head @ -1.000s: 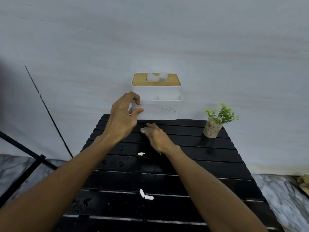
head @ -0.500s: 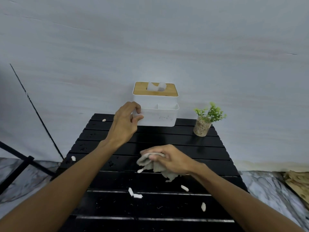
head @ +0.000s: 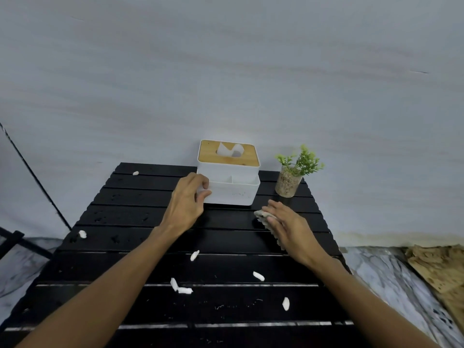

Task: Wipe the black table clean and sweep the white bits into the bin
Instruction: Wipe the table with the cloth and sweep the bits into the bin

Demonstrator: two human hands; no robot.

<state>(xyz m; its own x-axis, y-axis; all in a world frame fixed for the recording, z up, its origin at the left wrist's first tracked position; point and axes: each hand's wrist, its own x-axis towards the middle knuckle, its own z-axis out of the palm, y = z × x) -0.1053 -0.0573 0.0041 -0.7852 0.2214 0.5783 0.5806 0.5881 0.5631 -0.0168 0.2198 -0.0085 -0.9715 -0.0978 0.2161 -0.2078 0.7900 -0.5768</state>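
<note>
The black desk (head: pixel 140 222) is the biggest thing here, hard and made of long slats with thin gaps between them, so tiny crumbs could slip down the gaps. On the floor off to the right lies some brown paper (head: pixel 439 267), well away from the work. At the back of the desk sits the white box (head: pixel 233 194) with a wooden lid and a tissue poking out. It looks light and stiff, and the left hand (head: pixel 187 204) has its fingers and thumb curled round the box's near left corner, a good place to hold it steady. The front part of the box is an open tray (maybe that is the bin, I cannot tell for sure). Just right of the box stands a little plant (head: pixel 288 183) in a pot that looks like glass, so a bump could tip or break it. The right hand (head: pixel 288 224) is near it, lying flat with fingers almost straight, pressing a grey cloth (head: pixel 261 214) onto the desk. The cloth is soft and floppy, so a flat push works best. The white bits (head: pixel 194 255) are small, light and soft-looking. They are spread around: most in the middle and front, one by the left edge, one at the back left. A fast swipe could flick them off the desk
</note>
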